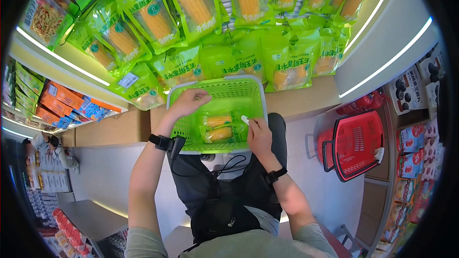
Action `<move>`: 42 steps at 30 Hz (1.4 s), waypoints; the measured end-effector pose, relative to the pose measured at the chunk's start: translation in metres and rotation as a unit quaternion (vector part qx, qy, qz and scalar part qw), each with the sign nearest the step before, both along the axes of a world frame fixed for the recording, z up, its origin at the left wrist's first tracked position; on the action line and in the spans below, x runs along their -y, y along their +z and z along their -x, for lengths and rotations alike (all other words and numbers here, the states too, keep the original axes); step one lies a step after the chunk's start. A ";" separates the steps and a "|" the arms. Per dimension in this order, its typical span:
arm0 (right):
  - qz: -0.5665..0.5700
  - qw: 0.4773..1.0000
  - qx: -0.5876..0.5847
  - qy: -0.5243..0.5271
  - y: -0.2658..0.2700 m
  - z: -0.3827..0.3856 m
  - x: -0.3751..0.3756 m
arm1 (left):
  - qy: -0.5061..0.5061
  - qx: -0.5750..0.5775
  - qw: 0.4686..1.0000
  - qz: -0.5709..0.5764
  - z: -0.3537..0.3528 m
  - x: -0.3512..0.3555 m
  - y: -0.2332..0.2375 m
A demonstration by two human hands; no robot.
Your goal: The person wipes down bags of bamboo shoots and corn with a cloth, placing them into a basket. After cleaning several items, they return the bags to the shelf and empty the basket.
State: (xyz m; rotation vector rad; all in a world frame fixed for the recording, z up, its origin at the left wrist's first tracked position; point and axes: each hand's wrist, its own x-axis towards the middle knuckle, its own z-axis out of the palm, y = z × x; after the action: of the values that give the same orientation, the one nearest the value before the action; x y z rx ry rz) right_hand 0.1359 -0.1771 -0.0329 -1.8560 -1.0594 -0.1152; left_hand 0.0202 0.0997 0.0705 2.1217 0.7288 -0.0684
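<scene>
A green basket (185, 136) with a pale grey rim stands between my knees and the shelf. Inside it lie green packs of corn (219, 128), yellow cobs showing through the clear windows. My left hand (189, 101) hovers over the basket's left side, fingers loosely bent, with nothing visible in it. At the right side of the basket, my right hand (259, 136) pinches a small white piece (245, 120) between thumb and fingers; its kind is too small to make out. Both wrists wear black straps.
More green corn packs (191, 5) hang and stand on the shelf ahead. A red shopping basket (356, 145) with a black handle rests on the floor at right. Packaged goods (411, 160) line the right shelf. Orange and blue packs (67, 105) sit at left; another person (62, 150) is farther off.
</scene>
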 end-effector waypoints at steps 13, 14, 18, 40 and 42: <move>0.019 0.999 0.000 -0.030 -0.001 0.002 -0.003 | -0.300 -0.210 0.918 -0.154 -0.005 0.049 -0.156; 0.013 0.999 -0.008 -0.029 0.002 0.002 -0.003 | -0.293 -0.225 0.920 -0.132 -0.011 0.051 -0.161; 0.004 0.999 -0.006 -0.039 0.001 0.000 -0.005 | -0.295 -0.229 0.922 -0.107 -0.018 0.056 -0.154; -0.025 0.998 -0.041 -0.046 0.001 0.000 -0.005 | -0.363 -0.306 0.879 -0.046 -0.032 0.023 -0.101; -0.039 0.997 -0.041 -0.047 0.003 -0.001 -0.004 | -0.226 -0.251 0.941 0.007 -0.026 0.000 -0.062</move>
State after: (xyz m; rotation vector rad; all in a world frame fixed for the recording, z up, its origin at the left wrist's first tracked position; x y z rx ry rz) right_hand 0.1372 -0.1730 -0.0302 -1.8258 -0.8998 -0.1332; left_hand 0.0466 0.0996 0.0089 2.2384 0.5003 -0.8876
